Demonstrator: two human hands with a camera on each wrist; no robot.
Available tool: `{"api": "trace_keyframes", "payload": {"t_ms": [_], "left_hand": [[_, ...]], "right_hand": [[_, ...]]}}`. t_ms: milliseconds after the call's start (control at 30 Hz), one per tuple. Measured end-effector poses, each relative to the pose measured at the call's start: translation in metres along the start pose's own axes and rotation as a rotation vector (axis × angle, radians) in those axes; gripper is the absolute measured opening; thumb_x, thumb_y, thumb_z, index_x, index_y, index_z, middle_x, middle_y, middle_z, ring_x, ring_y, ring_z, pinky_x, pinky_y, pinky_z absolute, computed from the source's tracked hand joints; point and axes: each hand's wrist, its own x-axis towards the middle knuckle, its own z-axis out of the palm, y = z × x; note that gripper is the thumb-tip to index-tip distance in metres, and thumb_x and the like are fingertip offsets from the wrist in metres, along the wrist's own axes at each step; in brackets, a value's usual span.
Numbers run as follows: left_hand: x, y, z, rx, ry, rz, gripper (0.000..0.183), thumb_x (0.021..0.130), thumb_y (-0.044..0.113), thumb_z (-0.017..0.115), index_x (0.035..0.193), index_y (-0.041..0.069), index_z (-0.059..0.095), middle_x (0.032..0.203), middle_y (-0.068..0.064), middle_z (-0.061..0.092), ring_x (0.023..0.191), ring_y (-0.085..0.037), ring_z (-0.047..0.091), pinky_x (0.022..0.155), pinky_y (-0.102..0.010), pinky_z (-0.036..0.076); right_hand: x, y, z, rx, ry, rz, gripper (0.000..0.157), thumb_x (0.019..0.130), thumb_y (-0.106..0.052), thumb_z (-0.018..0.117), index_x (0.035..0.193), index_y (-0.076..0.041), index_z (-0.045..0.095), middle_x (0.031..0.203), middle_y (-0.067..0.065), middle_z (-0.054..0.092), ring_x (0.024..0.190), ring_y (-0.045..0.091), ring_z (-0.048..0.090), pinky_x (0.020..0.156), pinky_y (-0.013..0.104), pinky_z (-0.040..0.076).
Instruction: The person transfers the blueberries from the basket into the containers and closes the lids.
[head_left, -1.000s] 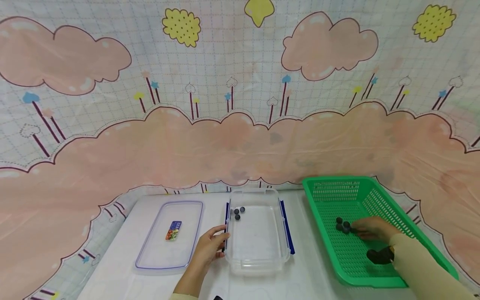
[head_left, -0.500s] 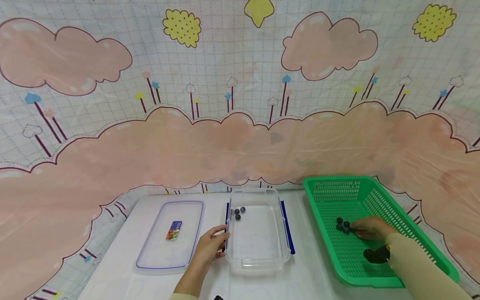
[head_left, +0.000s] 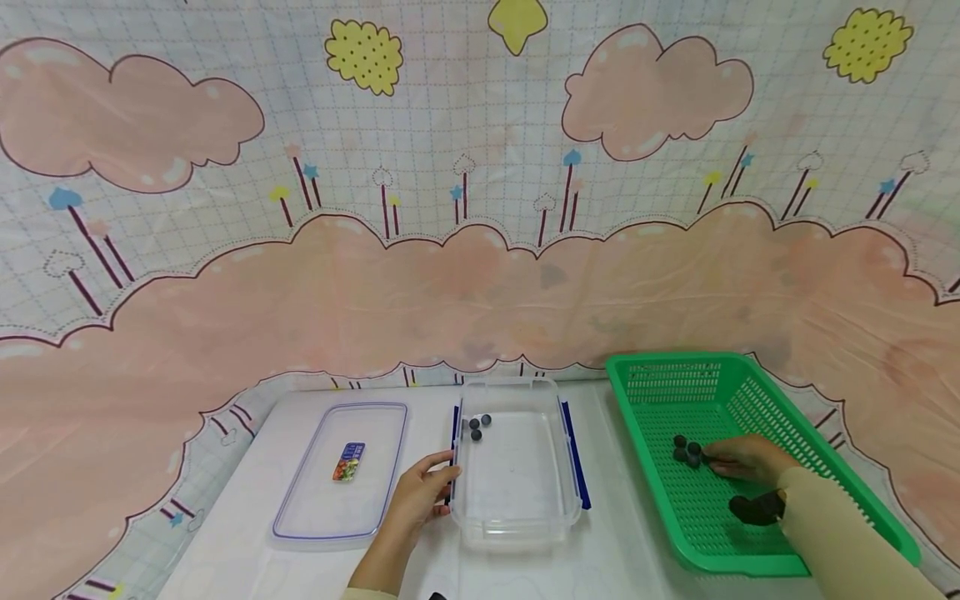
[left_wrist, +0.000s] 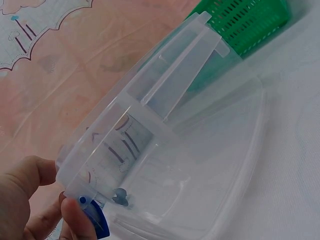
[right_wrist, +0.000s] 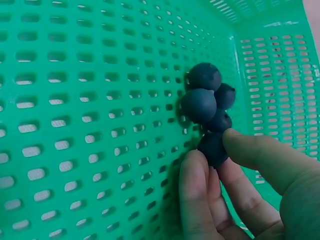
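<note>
My right hand (head_left: 748, 458) reaches down into the green basket (head_left: 750, 568) and pinches a dark blueberry (right_wrist: 212, 150) between thumb and fingers. Several other blueberries (right_wrist: 198, 105) lie clustered right beside it, close to the basket wall in the right wrist view. With thumb and fingers, my left hand (head_left: 417, 492) grips the left side of the clear plastic container (head_left: 517, 529), near a blue side clip (left_wrist: 98, 220). Inside that container, a few blueberries (head_left: 476, 435) sit together toward its back left.
Left of the container lies its clear lid (head_left: 300, 508), with a blue edge and a small colored label (head_left: 348, 462). Another blue clip (head_left: 576, 458) hangs out at the container's right side. A printed cloth (head_left: 480, 300) rises behind the white table surface (head_left: 232, 517).
Hardly anything differs: my right wrist has shifted very slightly left, its fingers staying at the blueberries. My left hand and the container stay where they were.
</note>
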Motion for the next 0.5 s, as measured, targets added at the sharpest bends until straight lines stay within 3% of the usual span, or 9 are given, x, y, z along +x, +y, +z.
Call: {"api": "trace_keyframes", "payload": {"t_ms": [133, 333, 500], "left_hand": [[0.0000, 0.0003, 0.0001, 0.001, -0.001, 0.003, 0.044, 0.089, 0.019, 0.069, 0.130, 0.004, 0.061, 0.084, -0.002, 0.058, 0.071, -0.013, 0.051, 0.053, -0.021, 0.050], [-0.0001, 0.0007, -0.0002, -0.009, -0.004, 0.002, 0.044, 0.089, 0.018, 0.068, 0.130, 0.004, 0.060, 0.084, -0.002, 0.059, 0.071, -0.013, 0.051, 0.053, -0.021, 0.049], [0.0000, 0.0012, 0.0000, 0.005, 0.000, -0.004, 0.044, 0.090, 0.020, 0.068, 0.131, 0.005, 0.060, 0.085, -0.002, 0.058, 0.072, -0.014, 0.052, 0.054, -0.022, 0.050]], "right_hand": [[-0.0013, 0.0004, -0.0052, 0.042, -0.034, 0.004, 0.024, 0.093, 0.001, 0.058, 0.108, 0.019, 0.058, 0.086, 0.007, 0.064, 0.074, 0.011, 0.066, 0.075, 0.027, 0.059], [-0.0009, -0.0030, -0.0071, 0.065, -0.032, 0.060, 0.043, 0.093, 0.000, 0.060, 0.125, 0.024, 0.044, 0.095, 0.012, 0.062, 0.076, 0.011, 0.068, 0.079, 0.028, 0.058], [-0.0022, -0.0043, -0.0070, 0.107, -0.032, 0.071, 0.042, 0.094, 0.000, 0.060, 0.125, 0.024, 0.046, 0.095, 0.014, 0.062, 0.076, 0.012, 0.069, 0.080, 0.028, 0.058]]}}
